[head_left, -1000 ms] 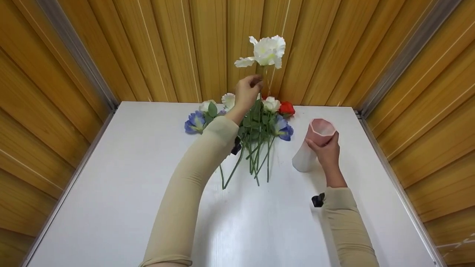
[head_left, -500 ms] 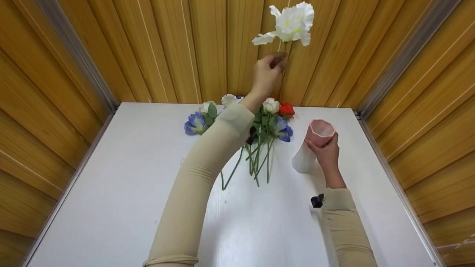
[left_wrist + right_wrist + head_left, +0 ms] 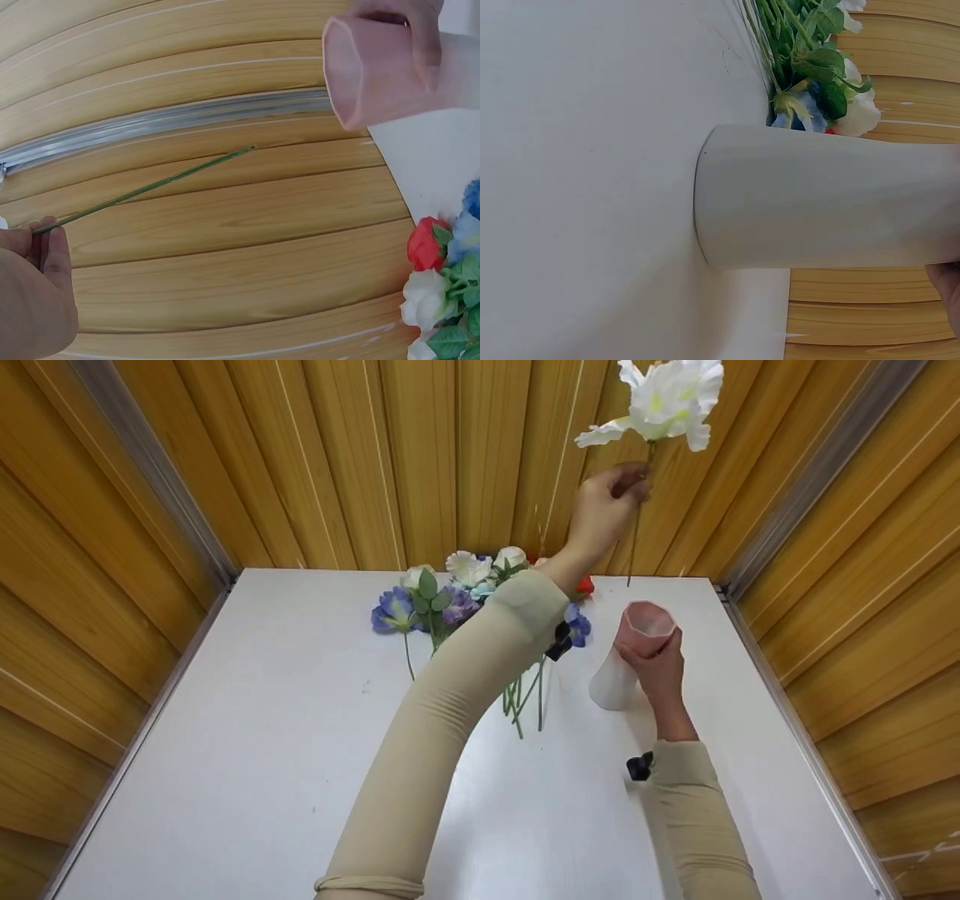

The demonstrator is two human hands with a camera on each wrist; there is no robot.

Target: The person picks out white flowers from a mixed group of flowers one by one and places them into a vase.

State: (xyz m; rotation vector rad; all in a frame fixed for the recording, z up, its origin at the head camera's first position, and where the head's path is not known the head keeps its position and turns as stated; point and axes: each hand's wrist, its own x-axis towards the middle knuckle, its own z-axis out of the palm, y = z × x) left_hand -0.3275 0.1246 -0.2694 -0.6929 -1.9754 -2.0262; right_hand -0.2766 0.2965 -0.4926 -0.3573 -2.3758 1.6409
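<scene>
Wood-plank walls [image 3: 315, 472] on the far side and both flanks, white worktop [image 3: 247, 750] below. Loose flower pile [image 3: 520, 712] at 12 o'clock on it, stems toward 6. Pink-to-white vase [image 3: 639, 645] at 2 o'clock.

Change over the last second: left hand [image 3: 609, 506] went up, then swung toward 3 o'clock, taking the white iris [image 3: 671, 405] off the pile's airspace and over to the vase side. It pinches the green stem [image 3: 636, 540] just below the bloom; rest of the stem hangs free, near vertical. Left sleeve [image 3: 465, 682] now covers part of the pile's 3 o'clock end, red rose [image 3: 586, 585] partly hidden; purple bloom [image 3: 459, 606] at the 10 o'clock end has come into view.

Unchanged: right hand [image 3: 660, 671] wraps the vase's neck from its 4 o'clock side. Vase practically static, base at the worktop in right wrist view.

What it means, my read: transfer mostly done, alignment not. In head view the stem's cut end shows at 11 o'clock of the vase mouth; left wrist view confirms a gap, nothing inserted. Exact height difference: can't tell.
</scene>
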